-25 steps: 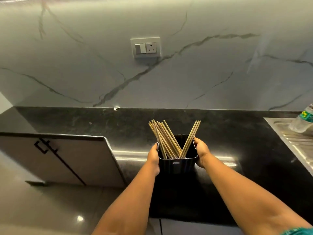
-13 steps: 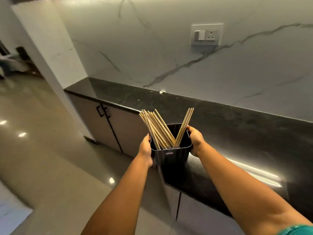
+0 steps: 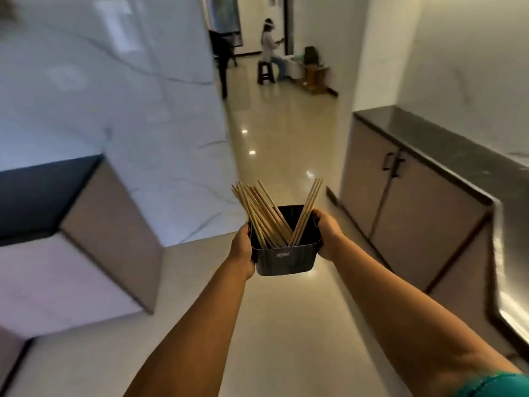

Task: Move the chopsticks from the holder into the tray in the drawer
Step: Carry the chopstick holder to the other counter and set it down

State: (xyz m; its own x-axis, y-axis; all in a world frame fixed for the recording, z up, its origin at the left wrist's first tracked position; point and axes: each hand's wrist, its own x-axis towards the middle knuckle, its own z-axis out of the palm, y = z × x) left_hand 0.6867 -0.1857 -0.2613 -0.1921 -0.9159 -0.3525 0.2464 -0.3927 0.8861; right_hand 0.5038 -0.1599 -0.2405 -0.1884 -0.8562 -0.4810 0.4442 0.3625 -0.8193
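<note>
Open floor (image 3: 286,144) corridor straight ahead, passable. Blocked right by cabinet run (image 3: 406,213) under dark surface (image 3: 446,150); blocked left by marble wall (image 3: 137,110) and cabinet corner (image 3: 108,230). Seated person (image 3: 270,44) and stool (image 3: 265,72) far down the corridor.

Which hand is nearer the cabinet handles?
Right. The right hand grips the holder's side facing the cabinet handles; the left hand grips the far side.

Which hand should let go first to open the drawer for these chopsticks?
Neither is clearly better: left hand and right hand grip opposite sides of the holder, and no drawer is in view.
</note>
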